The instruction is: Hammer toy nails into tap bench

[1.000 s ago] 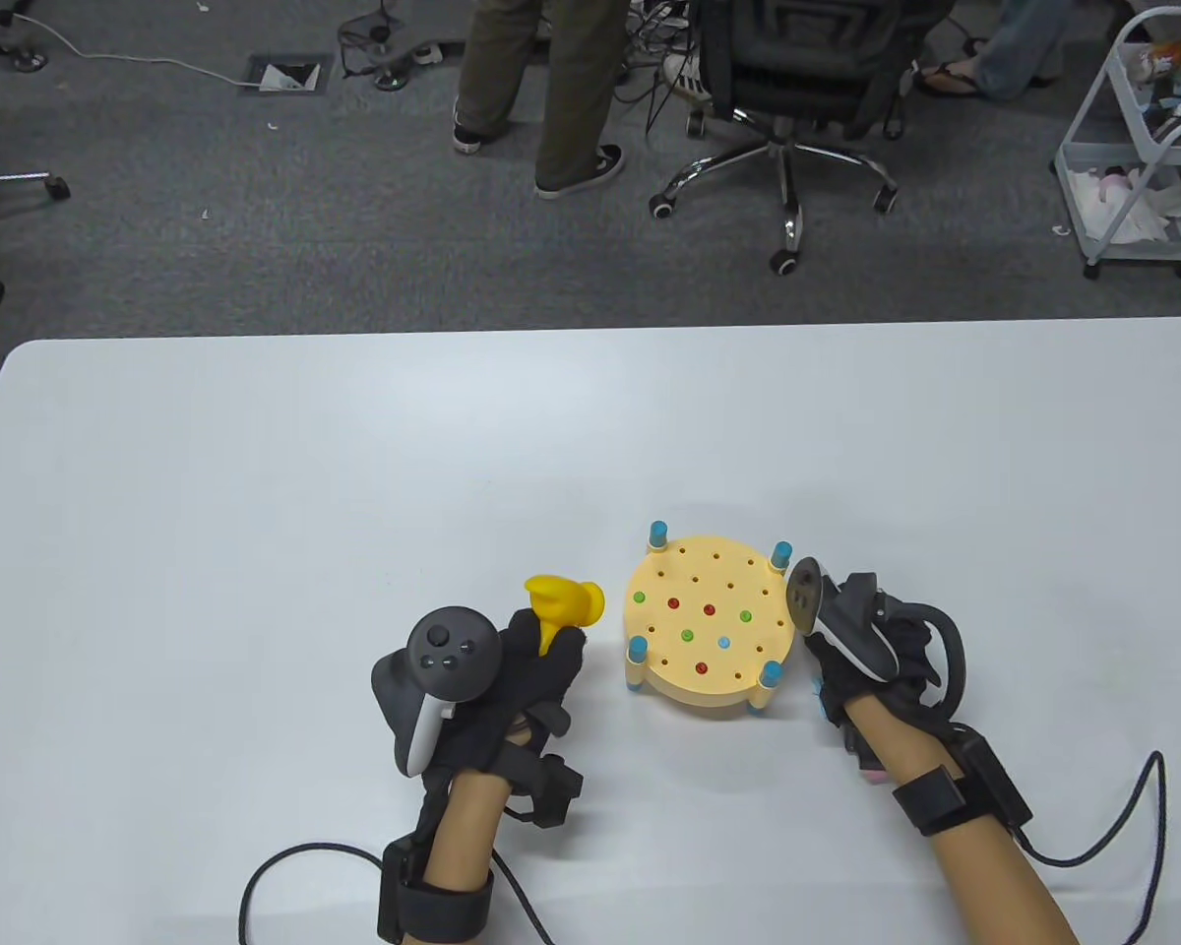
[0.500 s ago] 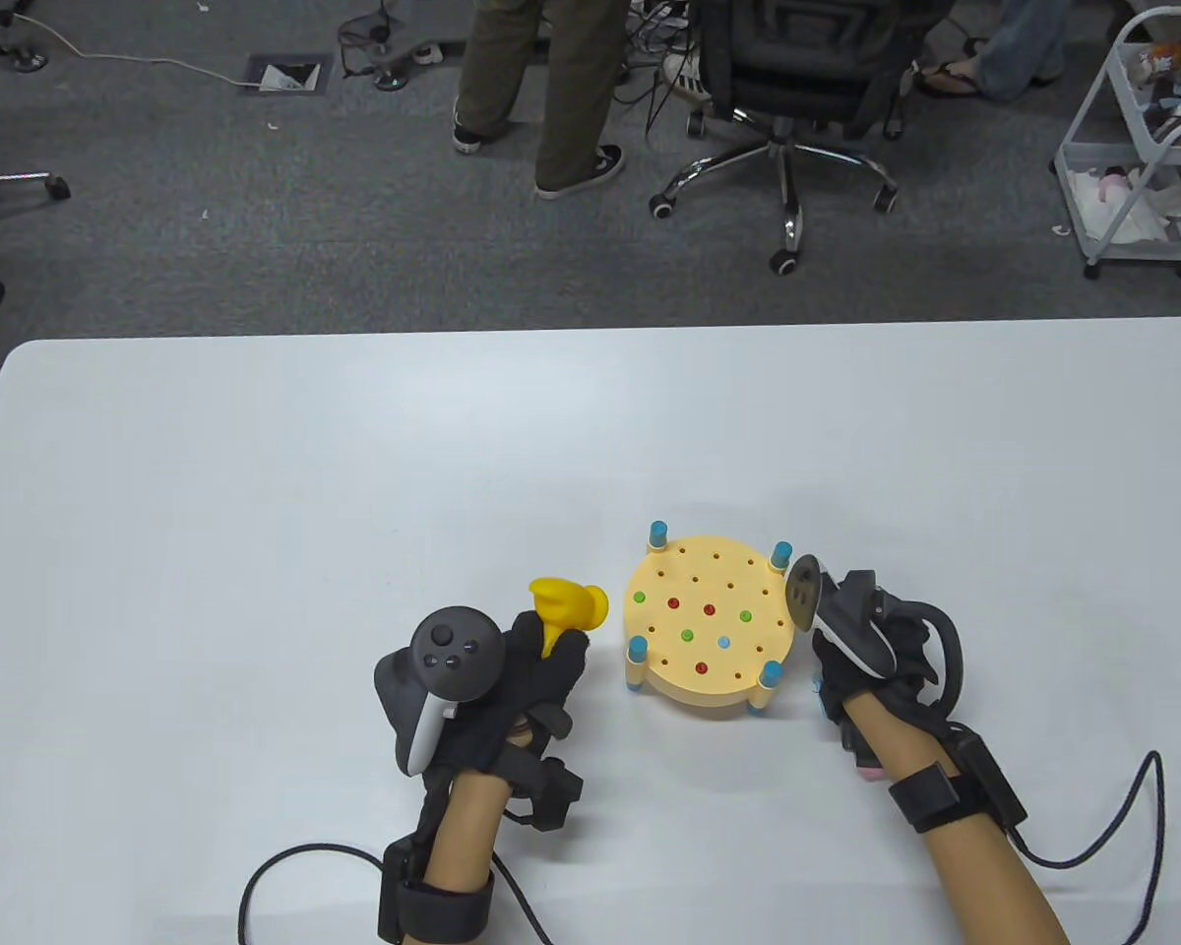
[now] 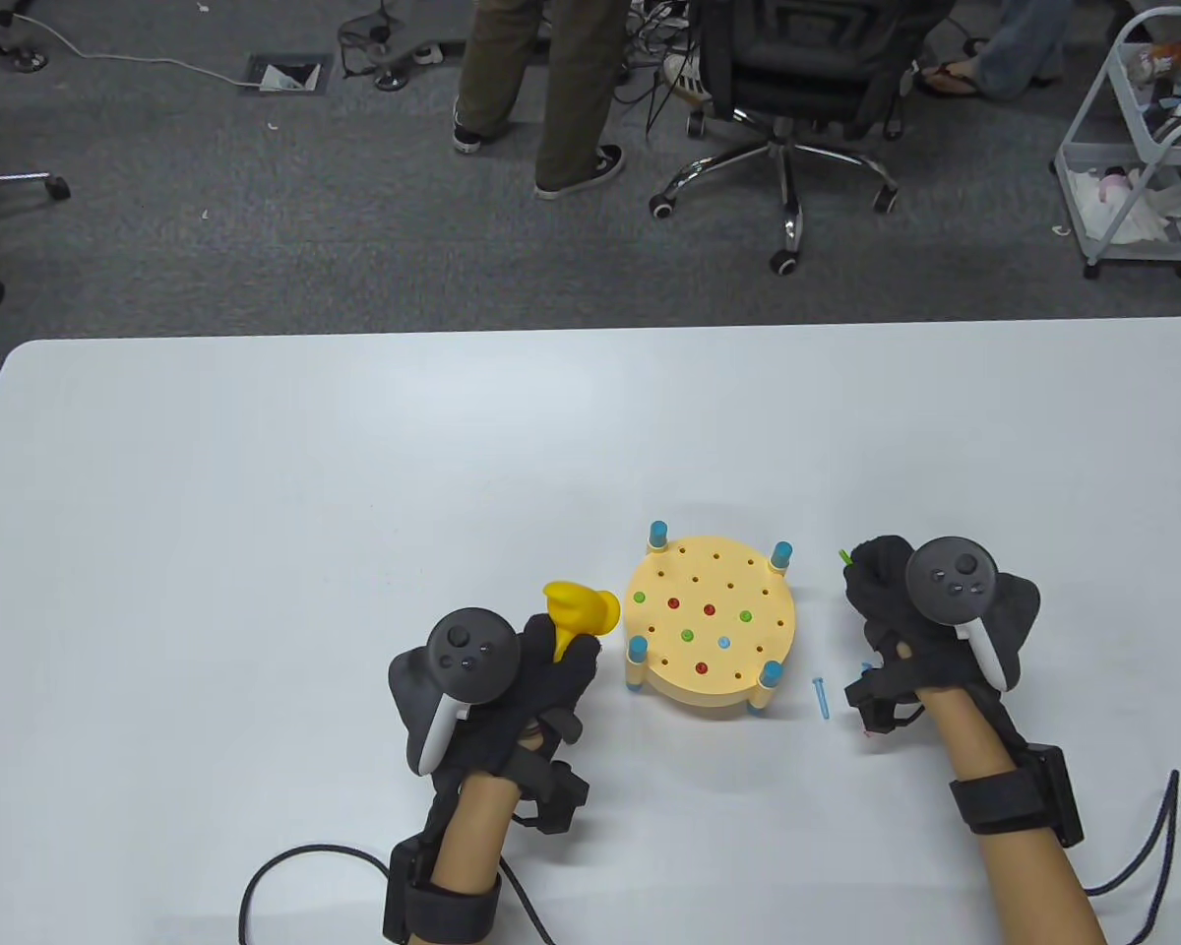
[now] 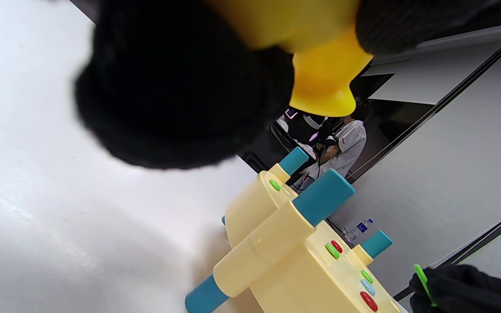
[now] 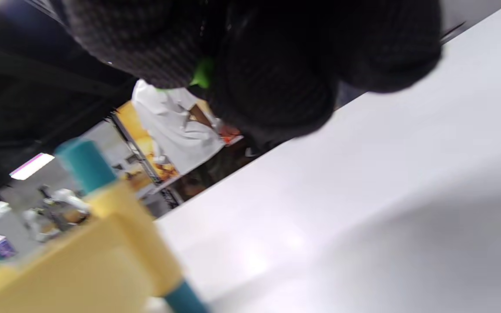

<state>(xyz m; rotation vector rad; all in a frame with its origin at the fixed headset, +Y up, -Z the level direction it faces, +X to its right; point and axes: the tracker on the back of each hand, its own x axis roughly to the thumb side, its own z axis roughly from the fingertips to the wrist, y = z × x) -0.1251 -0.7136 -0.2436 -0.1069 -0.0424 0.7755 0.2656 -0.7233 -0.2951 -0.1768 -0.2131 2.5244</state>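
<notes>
The round cream tap bench (image 3: 709,625) on blue legs stands near the table's front edge, with red, green, blue and yellow nails sunk in its top; it also fills the lower part of the left wrist view (image 4: 294,261). Just left of it, my left hand (image 3: 541,679) grips the yellow toy hammer (image 3: 581,610), whose head (image 4: 320,82) points toward the bench. To the right of the bench my right hand (image 3: 881,581) pinches a green nail (image 3: 845,557), seen between the fingers (image 5: 202,71). A blue nail (image 3: 822,697) lies loose on the table beside the bench.
The white table (image 3: 305,472) stretches far to the left and back. Beyond it stand an office chair (image 3: 797,89), a person's legs (image 3: 541,89) and a white cart (image 3: 1142,138). Glove cables (image 3: 1151,837) trail off the front edge.
My right hand turned palm down and moved right, away from the bench, now holding a green nail. A blue nail now lies on the table. The left hand with the hammer edged slightly right.
</notes>
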